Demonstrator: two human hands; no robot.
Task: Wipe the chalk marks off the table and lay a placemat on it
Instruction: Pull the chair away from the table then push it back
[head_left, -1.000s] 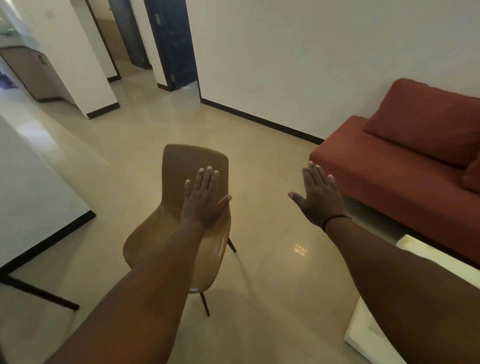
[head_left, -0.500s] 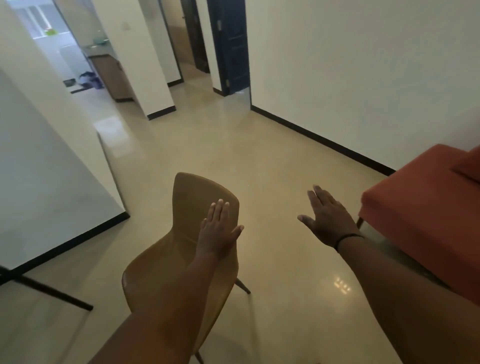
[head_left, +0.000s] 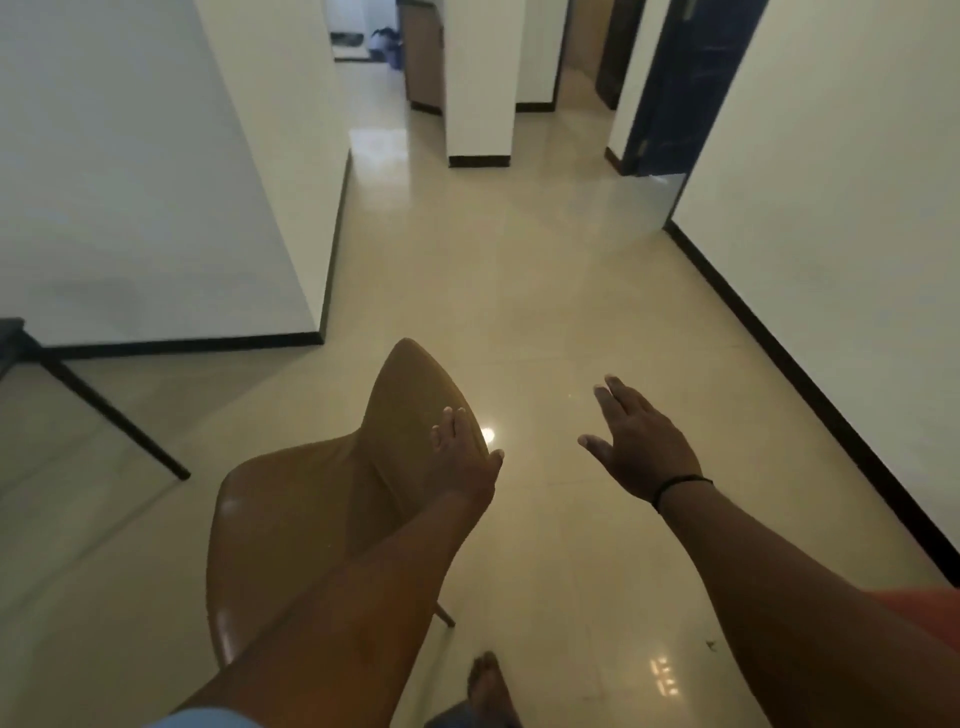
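Currently both hands are held out in front, holding nothing. Left hand (head_left: 465, 457) — fingers straight and together, thumb out to the side, hanging in front of the upper edge of the chair back; whether it touches the chair I cannot tell. Right hand (head_left: 641, 447) — fingers straight and loosely spread, thumb splayed toward the left hand, over bare floor, apart from everything. A thin black band (head_left: 680, 486) sits on the right wrist.

Under the left forearm: a tan moulded chair (head_left: 311, 519), seat toward the lower left, back rising to a rounded peak toward the middle of the view, one dark leg showing at its lower right. A bare foot (head_left: 488, 686) shows on the floor at the bottom edge, between the two arms.

Desk (head_left: 13, 338) — only a dark corner and one slanted black leg visible at the far left edge, well apart from both hands. Its top is mostly out of view, so chalk marks cannot be made out there; no placemat or cloth shows.

Further out: glossy beige tiled floor (head_left: 519, 286), white walls with black skirting, a white pillar (head_left: 478, 78), a dark blue door (head_left: 680, 83) upper right, a corridor beyond. A sliver of orange-red (head_left: 930, 610) sits at the right edge.
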